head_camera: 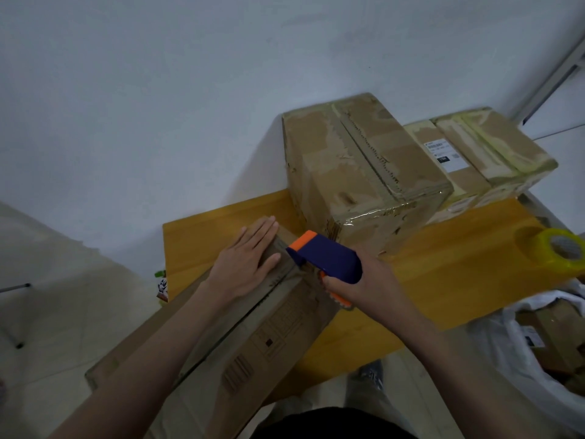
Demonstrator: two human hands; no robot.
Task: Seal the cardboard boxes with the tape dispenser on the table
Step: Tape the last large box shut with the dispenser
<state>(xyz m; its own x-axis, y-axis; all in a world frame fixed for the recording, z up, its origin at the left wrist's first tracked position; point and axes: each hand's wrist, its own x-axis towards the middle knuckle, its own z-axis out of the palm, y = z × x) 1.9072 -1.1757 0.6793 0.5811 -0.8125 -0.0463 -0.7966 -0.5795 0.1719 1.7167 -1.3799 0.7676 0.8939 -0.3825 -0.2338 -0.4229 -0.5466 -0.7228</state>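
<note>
My left hand (pixel 245 264) lies flat, fingers straight, on the box (pixel 253 324). My right hand (pixel 364 280) has its fingers wrapped round the dispenser (pixel 326 256), at the box's centre seam on the worktop (pixel 443 264).

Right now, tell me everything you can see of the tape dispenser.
The tape dispenser has a dark blue body that looks plastic, an orange front edge and an orange handle. The right hand grips the handle. Its nose points away and left, pressed on the centre seam at the far end of the long cardboard box, beside the flat left hand. Its tape roll is hidden.
</note>
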